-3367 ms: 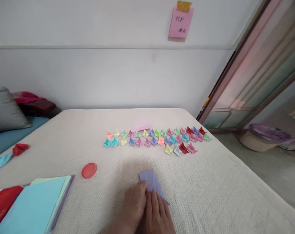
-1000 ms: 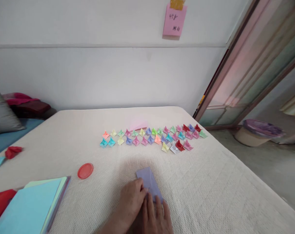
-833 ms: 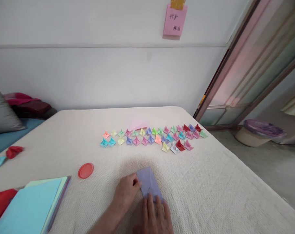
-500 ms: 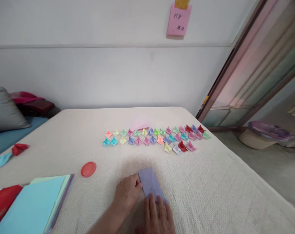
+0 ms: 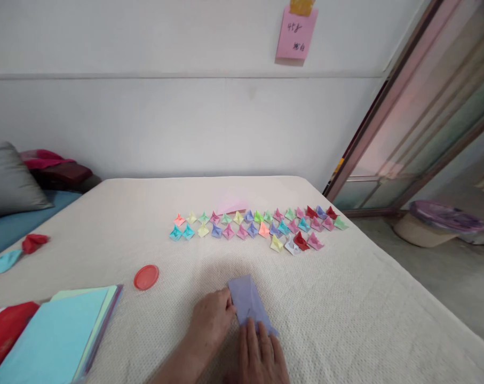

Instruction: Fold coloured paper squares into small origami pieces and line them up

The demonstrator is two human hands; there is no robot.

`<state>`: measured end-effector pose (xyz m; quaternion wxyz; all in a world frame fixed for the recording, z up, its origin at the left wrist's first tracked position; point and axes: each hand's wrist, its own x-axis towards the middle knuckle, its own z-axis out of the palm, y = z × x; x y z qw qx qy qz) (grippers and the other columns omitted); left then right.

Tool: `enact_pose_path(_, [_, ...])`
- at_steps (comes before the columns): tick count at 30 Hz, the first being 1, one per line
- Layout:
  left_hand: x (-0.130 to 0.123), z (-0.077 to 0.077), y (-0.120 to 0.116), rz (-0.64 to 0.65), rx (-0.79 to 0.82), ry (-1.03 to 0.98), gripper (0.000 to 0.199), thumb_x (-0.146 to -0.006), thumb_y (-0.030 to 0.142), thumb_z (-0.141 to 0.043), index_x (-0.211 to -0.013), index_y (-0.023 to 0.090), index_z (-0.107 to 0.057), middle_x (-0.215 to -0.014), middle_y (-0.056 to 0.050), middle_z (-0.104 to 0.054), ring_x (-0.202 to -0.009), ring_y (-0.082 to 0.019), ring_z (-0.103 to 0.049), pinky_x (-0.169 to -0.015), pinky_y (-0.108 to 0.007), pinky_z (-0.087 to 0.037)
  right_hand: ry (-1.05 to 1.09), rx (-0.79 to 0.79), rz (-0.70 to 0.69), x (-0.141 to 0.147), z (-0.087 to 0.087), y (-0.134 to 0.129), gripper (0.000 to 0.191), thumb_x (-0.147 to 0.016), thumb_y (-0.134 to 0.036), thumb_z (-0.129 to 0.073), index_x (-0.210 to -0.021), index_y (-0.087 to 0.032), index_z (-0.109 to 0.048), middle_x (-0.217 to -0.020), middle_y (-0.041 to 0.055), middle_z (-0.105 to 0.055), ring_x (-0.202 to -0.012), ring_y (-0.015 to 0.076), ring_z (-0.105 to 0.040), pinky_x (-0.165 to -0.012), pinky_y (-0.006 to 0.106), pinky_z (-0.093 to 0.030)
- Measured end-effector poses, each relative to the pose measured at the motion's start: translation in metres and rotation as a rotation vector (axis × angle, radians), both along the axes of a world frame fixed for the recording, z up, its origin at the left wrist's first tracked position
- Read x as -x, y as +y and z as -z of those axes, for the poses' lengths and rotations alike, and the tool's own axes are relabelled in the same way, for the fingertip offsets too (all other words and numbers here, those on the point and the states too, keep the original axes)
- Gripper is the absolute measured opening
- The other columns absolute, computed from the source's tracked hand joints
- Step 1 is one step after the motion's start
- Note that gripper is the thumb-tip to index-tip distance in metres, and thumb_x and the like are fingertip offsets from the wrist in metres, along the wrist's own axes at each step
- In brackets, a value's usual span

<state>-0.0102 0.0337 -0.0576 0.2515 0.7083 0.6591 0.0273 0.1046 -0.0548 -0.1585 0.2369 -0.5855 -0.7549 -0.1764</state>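
Pressing the lilac paper (image 5: 247, 296) flat against the white cloth (image 5: 346, 304) with the right hand (image 5: 261, 354), using straight, slightly spread fingers across its lower end. Touching the left edge of that paper with the left hand (image 5: 212, 317), curled almost into a loose fist. Cannot tell for sure about a real pinch on that edge. Compared with the oldest view, no longer bunched side by side over the paper; now set apart, leaving much more of the lilac face uncovered, including a short dark line (image 5: 248, 312) just ahead of the right fingertips, formerly out of sight. Compared with half a second ago, hardly changed, with the same touch on the left edge and the same flat fingers on the right. Beyond the paper, lined up just as before, with folded paper shapes (image 5: 252, 230) in two long rows and a short row in front of them toward the right end. Likewise unchanged behind them, with a pale pink sheet (image 5: 231, 202) on the cloth. Over to the left, also unmoved, with a red lid (image 5: 146, 277) near a paper stack (image 5: 55, 333), light blue on top.
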Motion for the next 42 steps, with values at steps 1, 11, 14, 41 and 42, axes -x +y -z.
enact_pose_path(1, [0.0,0.0,0.0,0.003,0.001,-0.003,0.012,-0.08,0.023,-0.05,-0.076,0.022,-0.062,-0.075,0.0,-0.069,-0.069,-0.015,-0.06,-0.059,-0.025,-0.034,0.009,-0.003,0.0,0.0,0.0,0.0,0.041,-0.068,-0.035,-0.059,-0.101,-0.013,-0.069,-0.106,0.016,-0.072,-0.094,0.0376,-0.065,-0.083,0.051,-0.042])
enact_pose_path(11, [-0.003,-0.001,-0.003,0.033,0.017,-0.008,0.014,-0.079,0.023,-0.051,-0.078,0.021,-0.065,-0.076,-0.001,-0.07,-0.071,-0.016,-0.061,-0.06,-0.026,-0.035,-0.035,0.005,-0.007,-0.001,0.004,0.001,0.043,-0.069,-0.039,-0.057,-0.102,-0.014,-0.069,-0.107,0.0161,-0.071,-0.096,0.0367,-0.064,-0.082,0.052,-0.043])
enact_pose_path(14, [-0.003,0.0,-0.004,0.038,0.01,-0.008,0.014,-0.079,0.023,-0.05,-0.078,0.021,-0.064,-0.076,-0.001,-0.07,-0.07,-0.016,-0.061,-0.06,-0.026,-0.035,-0.069,0.01,-0.011,-0.002,0.005,0.002,0.044,-0.068,-0.036,-0.057,-0.103,-0.013,-0.069,-0.108,0.0166,-0.071,-0.096,0.0374,-0.064,-0.082,0.053,-0.043])
enact_pose_path(41, [-0.004,0.002,-0.005,0.077,0.021,0.006,0.013,-0.078,0.026,-0.051,-0.08,0.02,-0.062,-0.08,-0.002,-0.069,-0.075,-0.017,-0.061,-0.062,-0.027,-0.035,0.023,0.158,0.057,0.003,-0.009,0.0,0.051,-0.066,-0.052,-0.066,-0.102,-0.016,-0.072,-0.11,0.0139,-0.07,-0.097,0.0417,-0.063,-0.082,0.055,-0.044])
enact_pose_path(42, [-0.004,0.003,-0.005,0.079,0.023,0.007,0.013,-0.078,0.026,-0.051,-0.081,0.02,-0.062,-0.082,-0.002,-0.069,-0.076,-0.017,-0.061,-0.063,-0.027,-0.035,0.038,0.161,0.06,0.003,-0.009,0.0,0.051,-0.066,-0.053,-0.066,-0.102,-0.016,-0.072,-0.11,0.0134,-0.07,-0.096,0.0422,-0.063,-0.082,0.056,-0.044])
